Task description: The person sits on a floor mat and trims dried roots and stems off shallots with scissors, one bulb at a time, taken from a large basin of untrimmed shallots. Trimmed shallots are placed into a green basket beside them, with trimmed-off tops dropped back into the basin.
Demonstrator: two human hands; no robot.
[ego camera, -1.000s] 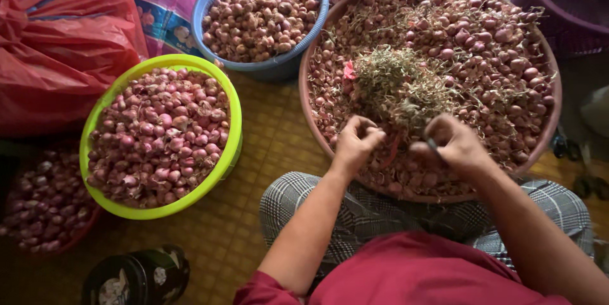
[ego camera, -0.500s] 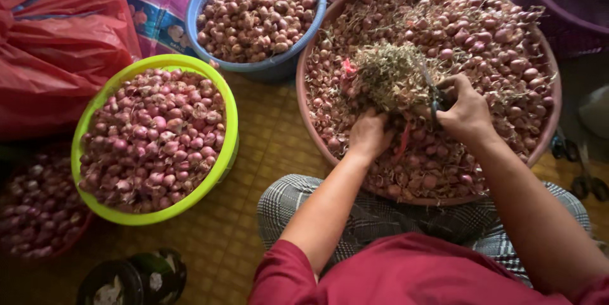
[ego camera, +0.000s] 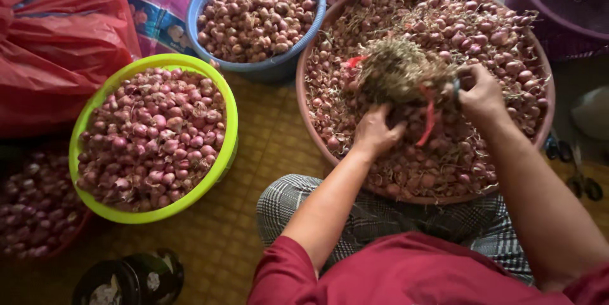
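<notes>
Dry material: a greenish-brown bunch of shallots with tangled dry roots and tops [ego camera: 401,71] lies on the heap inside the big round brown basin [ego camera: 303,99], a red tie [ego camera: 429,122] hanging from it.
Our left hand [ego camera: 377,132]: fingers curled into the underside of the bunch, grasping it.
Our right hand [ego camera: 483,94]: clenched at the right edge of the bunch, around something dark that we cannot identify.
Change: a second ago both our hands were low at the near rim, the bunch free above them; now they are up on the bunch, so we judge the work has passed to this bunch.
Near: lime-green plastic bowl of peeled pink shallots [ego camera: 229,121] at left, blue plastic bowl of shallots [ego camera: 317,6] behind it.
Further: red plastic bag [ego camera: 57,45], woven yellow mat [ego camera: 266,152].
</notes>
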